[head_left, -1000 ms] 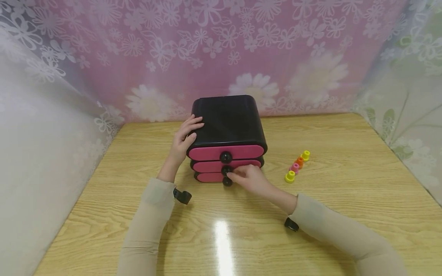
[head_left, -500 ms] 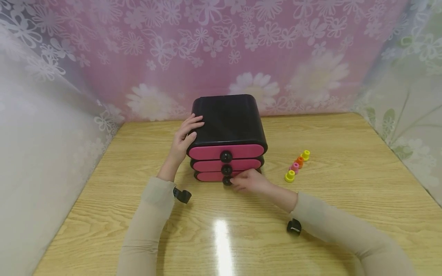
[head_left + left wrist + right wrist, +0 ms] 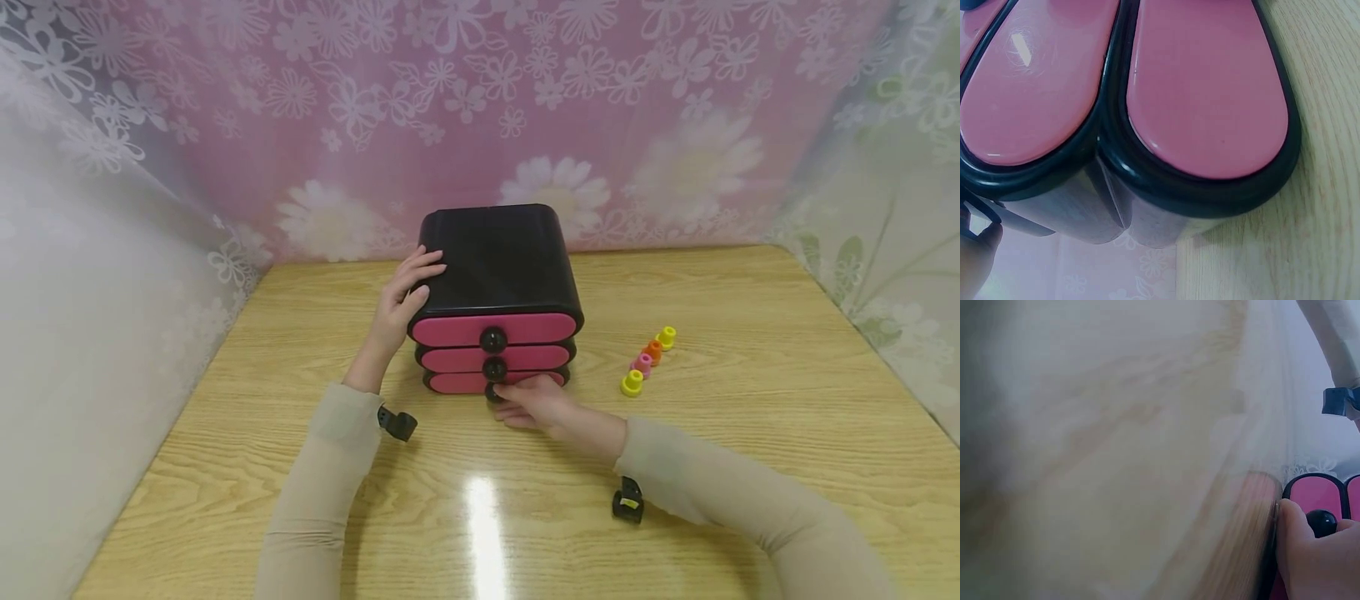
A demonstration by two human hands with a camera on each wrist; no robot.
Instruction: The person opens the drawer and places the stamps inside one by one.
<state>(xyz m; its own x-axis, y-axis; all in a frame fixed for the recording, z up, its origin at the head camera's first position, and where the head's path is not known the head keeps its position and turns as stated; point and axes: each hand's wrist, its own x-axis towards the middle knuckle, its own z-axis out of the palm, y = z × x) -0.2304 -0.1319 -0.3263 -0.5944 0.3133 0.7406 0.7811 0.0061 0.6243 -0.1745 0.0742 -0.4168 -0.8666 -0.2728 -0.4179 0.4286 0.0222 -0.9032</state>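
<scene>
A small black chest of drawers (image 3: 495,258) with three pink drawer fronts and round black knobs stands on the table. My left hand (image 3: 397,300) rests on its upper left edge, fingers spread over the top. In the left wrist view two pink drawer fronts (image 3: 1207,87) fill the upper part, and a bit of the left hand (image 3: 979,256) shows at the lower left. My right hand (image 3: 543,408) holds the bottom drawer's knob (image 3: 1321,522), thumb on one side and fingers on the other. All three drawers look closed.
Right of the chest, several small cup-shaped pegs stand in a slanting row: yellow (image 3: 632,383), pink (image 3: 642,365), orange (image 3: 654,352) and another yellow (image 3: 666,337). A flowered pink curtain (image 3: 465,125) hangs behind the wooden table (image 3: 420,500).
My right hand has moved down from the middle drawer's knob to the bottom one, and its fingers now reach lower around it. The left hand stays on the chest.
</scene>
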